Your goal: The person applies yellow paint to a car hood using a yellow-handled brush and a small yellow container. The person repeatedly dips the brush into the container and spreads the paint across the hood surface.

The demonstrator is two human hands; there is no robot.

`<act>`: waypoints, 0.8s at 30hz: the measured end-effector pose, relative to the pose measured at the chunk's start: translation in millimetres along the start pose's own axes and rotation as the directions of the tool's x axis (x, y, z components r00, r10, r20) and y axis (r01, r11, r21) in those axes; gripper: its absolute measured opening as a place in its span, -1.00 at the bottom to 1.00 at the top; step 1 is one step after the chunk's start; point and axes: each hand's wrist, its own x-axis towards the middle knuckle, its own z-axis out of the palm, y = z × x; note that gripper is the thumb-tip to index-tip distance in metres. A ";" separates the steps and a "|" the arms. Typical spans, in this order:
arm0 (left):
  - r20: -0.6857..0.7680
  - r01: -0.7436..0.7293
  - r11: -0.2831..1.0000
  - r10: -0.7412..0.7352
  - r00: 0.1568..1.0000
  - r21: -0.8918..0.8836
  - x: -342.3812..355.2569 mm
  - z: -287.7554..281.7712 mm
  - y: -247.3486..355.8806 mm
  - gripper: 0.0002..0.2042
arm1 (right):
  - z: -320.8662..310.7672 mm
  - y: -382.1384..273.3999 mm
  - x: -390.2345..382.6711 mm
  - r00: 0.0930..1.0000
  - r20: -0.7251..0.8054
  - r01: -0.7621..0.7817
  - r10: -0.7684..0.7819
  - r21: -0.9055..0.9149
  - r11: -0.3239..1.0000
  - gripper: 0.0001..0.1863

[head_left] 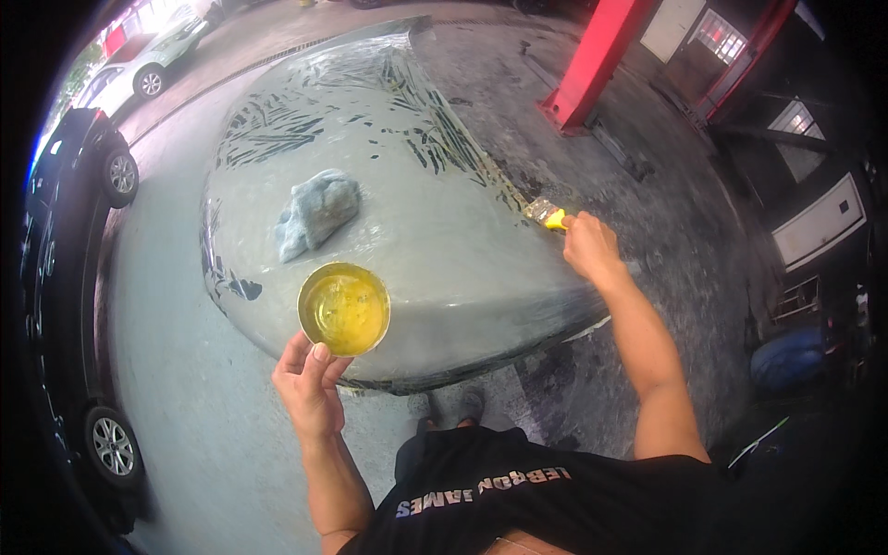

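Note:
Between the thumb and fingers of my left hand (310, 384) is a round metal bowl (308, 340) with yellowish liquid in it. My right hand (590, 245) is closed on the yellow handle of a paintbrush (553, 218), whose bristles meet the right edge of a large grey panel (444, 245). Shiny clear film or a wet coat covers much of this panel, with dark streaks toward its far end. On its left part lies a crumpled pale blue cloth (316, 211), just beyond the bowl. The liquid's exact kind cannot be told.
A black car (69, 305) stands along the left side, and a white car (153, 65) farther back. Beyond the panel at the right rises a red post (597, 65). Something blue (788, 359) sits on the dark floor at the far right.

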 end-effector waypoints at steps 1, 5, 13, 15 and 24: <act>-0.007 0.003 1.000 -0.002 1.000 0.007 -1.8 0.5 0.1 -0.67 | -2.5 0.4 -2.6 1.000 -0.007 -0.020 0.020 0.038 0.999 -0.74; 0.001 0.043 0.999 -0.043 0.999 -0.006 -2.7 9.8 -1.9 -0.60 | 17.0 10.1 9.2 0.998 -0.070 0.009 -0.001 0.119 0.993 -0.72; -0.013 0.037 0.999 -0.037 0.999 0.011 -6.5 2.0 -1.9 -0.59 | 3.0 45.1 -14.6 0.998 -0.048 -0.034 0.047 0.235 0.971 -0.66; -0.018 0.012 1.000 -0.012 1.000 0.026 -5.5 4.5 -2.8 -0.66 | 20.3 72.3 -10.4 0.996 -0.083 0.064 -0.045 0.244 0.968 -0.64; -0.043 0.022 0.998 -0.020 0.999 0.058 -14.6 2.7 8.4 -0.55 | -27.3 115.3 -7.6 0.981 0.189 -0.061 0.039 0.116 0.991 -0.66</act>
